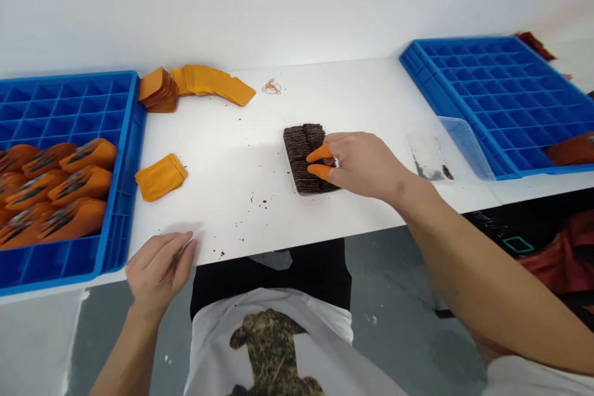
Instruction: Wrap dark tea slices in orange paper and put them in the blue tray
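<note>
My right hand (350,161) wears orange finger cots on the thumb and a finger. Its tips pinch at a stack of dark brown thin slices (299,148), packed in rows in a shallow tray (294,180). What lies between the tips looks like one of the dark slices, partly hidden by the fingers. Near the table's front edge, my left hand (160,266) rests with its fingers curled and the thumb close to them; nothing shows in it. Just beyond it lies a small pile of orange pouches (161,177).
A blue divided crate (123,179) at left holds several filled orange pouches (74,216). Fanned orange pouches (211,81) and rubber bands (271,86) lie at the back. At right stand another blue crate (429,83) and a clear plastic container (468,145). Dark crumbs dot the white table (223,154).
</note>
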### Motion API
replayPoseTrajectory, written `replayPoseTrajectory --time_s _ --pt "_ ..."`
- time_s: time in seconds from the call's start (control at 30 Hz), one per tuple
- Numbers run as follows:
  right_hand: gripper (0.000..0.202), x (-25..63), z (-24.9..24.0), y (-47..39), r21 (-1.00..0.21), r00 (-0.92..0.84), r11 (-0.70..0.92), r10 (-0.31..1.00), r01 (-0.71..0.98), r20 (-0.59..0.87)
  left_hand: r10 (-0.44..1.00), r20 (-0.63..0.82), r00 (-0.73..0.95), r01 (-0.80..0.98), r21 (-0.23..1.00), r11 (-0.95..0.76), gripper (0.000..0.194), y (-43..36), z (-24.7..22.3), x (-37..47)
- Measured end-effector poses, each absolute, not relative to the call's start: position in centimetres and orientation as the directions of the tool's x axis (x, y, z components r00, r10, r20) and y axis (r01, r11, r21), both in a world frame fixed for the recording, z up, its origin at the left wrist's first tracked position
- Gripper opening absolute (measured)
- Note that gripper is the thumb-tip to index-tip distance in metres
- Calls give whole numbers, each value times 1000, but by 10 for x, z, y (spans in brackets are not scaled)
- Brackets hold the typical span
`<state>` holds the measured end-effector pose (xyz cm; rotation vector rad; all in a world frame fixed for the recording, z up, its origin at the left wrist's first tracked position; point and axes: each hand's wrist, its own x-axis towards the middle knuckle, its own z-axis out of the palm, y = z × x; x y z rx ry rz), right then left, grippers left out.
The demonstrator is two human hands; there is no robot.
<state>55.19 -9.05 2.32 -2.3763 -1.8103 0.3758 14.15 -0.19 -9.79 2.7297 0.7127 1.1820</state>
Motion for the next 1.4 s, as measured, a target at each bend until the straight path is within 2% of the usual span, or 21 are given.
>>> replayPoseTrajectory --time_s 0.13,0.37,0.47,0.63,0.83,1.07,1.27,1.4 --pt "30 552 16 -86 -183 220 -246 964 952 -150 441 673 594 406 223 -886 34 -3 -98 142" --pt "28 558 20 -90 -207 229 -248 967 946 -110 450 665 596 424 214 -880 32 -3 -96 143" --pt "22 557 25 -98 -219 215 -238 969 946 -122 457 669 586 435 216 -874 30 -3 -97 143" --pt "11 550 26 -107 -173 167 -204 964 964 -205 461 671 581 440 217 -871 29 -2 -99 142" --pt "15 550 14 -106 -66 131 -132 991 989 -28 457 671 584 420 232 -877 31 -2 -98 142" --pt "29 542 9 -115 -24 121 -121 993 992 11 452 668 592 416 227 -881 31 -3 -96 144" --pt "26 538 17 -125 -100 71 -80 993 992 -89 448 677 583 405 236 -883 30 -1 -96 145" --pt "29 536 21 -126 -72 77 -87 988 994 -137 448 678 584 406 234 -883 31 -1 -97 144"
